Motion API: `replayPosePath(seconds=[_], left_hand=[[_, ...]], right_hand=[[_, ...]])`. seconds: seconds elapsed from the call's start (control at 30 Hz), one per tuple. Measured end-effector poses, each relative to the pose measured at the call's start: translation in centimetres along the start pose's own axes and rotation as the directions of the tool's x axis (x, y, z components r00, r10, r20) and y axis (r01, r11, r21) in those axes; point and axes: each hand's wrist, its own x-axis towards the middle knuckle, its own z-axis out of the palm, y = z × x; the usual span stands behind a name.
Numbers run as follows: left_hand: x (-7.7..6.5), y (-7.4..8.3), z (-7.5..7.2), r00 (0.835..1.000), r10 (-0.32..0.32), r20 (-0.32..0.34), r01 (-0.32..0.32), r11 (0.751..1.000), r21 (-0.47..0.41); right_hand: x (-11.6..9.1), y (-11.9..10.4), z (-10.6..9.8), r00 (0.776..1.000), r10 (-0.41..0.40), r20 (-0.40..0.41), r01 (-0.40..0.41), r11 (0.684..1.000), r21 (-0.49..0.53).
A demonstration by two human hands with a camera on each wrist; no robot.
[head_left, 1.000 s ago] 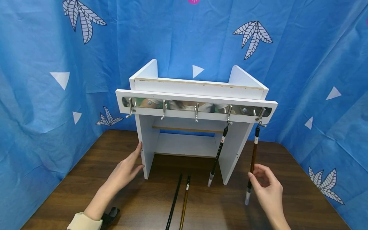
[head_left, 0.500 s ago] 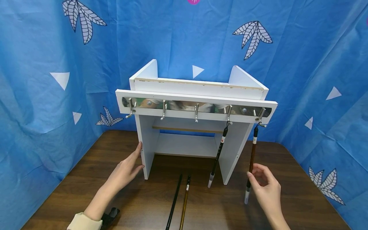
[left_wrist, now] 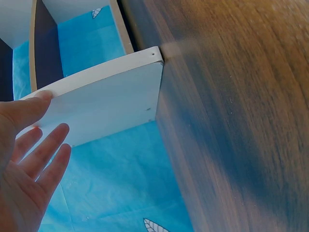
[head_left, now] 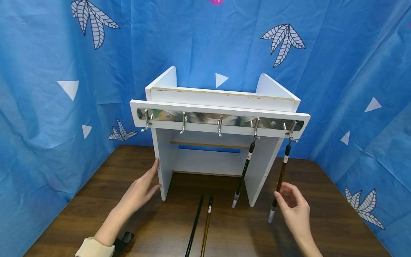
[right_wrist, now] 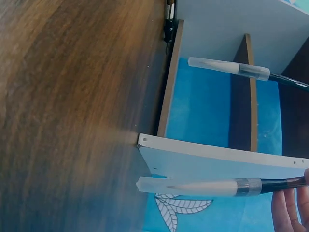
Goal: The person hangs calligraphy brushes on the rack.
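The brown brush hangs from the rightmost hook of the rack, its shaft pinched by the right hand. A black brush hangs from the rack's next hook. The left hand, fingers apart, touches the rack's left side. Before the rack, two sticks lie on the counter.

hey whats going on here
A person is handling brushes at a white rack. The right hand pinches a brown brush, which slants down from the far-right hook by its loop. The left hand touches the rack's left side panel. A black brush hangs from the next hook, and a black handle and a golden-brown handle lie on the table.
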Motion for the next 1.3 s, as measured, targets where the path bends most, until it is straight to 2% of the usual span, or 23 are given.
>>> replayPosePath(seconds=[0.57,0.77,1.1,1.3], left_hand=[[0.0,-0.1,0.2,1.000,0.010,-0.008,-0.010,1.000,0.004],[-0.1,-0.1,0.2,1.000,0.009,-0.005,-0.009,1.000,0.003],[0.0,-0.2,0.2,1.000,0.007,-0.012,-0.007,1.000,0.001],[0.0,0.0,0.1,1.000,0.002,0.000,-0.002,1.000,-0.010]], right_hand=[[0.1,0.8,0.6,0.999,-0.001,0.034,-0.002,0.997,0.083],[0.4,1.0,1.0,0.998,-0.015,0.054,0.011,0.997,0.080],[0.4,-2.4,1.3,0.996,-0.039,0.075,0.030,0.992,0.121],[0.6,-2.4,1.7,0.995,-0.049,0.090,0.036,0.990,0.140]])
